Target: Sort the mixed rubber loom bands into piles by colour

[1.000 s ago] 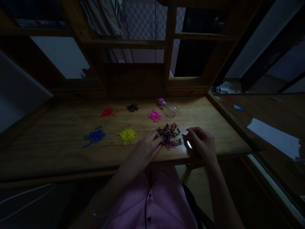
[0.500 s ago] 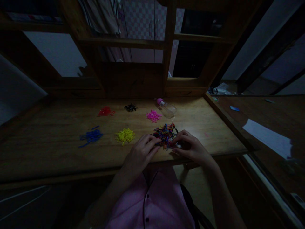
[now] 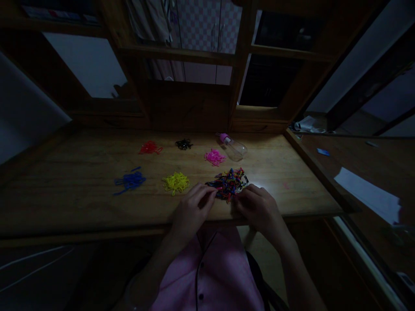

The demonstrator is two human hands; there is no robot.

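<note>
A mixed pile of small multicoloured rubber bands (image 3: 231, 182) lies near the table's front edge. My left hand (image 3: 195, 203) is at its left side, thumb and forefinger pinched together beside dark and reddish bands. At the pile's lower right, my right hand (image 3: 259, 207) has its fingertips closed together. What either pinch holds is too dark and small to make out. Bands of single colours lie in separate heaps: yellow bands (image 3: 176, 182), blue bands (image 3: 131, 179), red bands (image 3: 150, 147), black bands (image 3: 183, 144) and pink bands (image 3: 214, 157).
A clear bottle with a pink cap (image 3: 236, 150) lies on its side behind the pile. The wooden table (image 3: 81, 185) backs onto a shelf frame (image 3: 191, 106). On a lower surface to the right are white papers (image 3: 368, 194) and a small blue item (image 3: 323, 152).
The view has shifted slightly, moving the table things a little to the right. My right hand's fingers have drawn lower at the pile, and my left hand has pulled back slightly from it.
</note>
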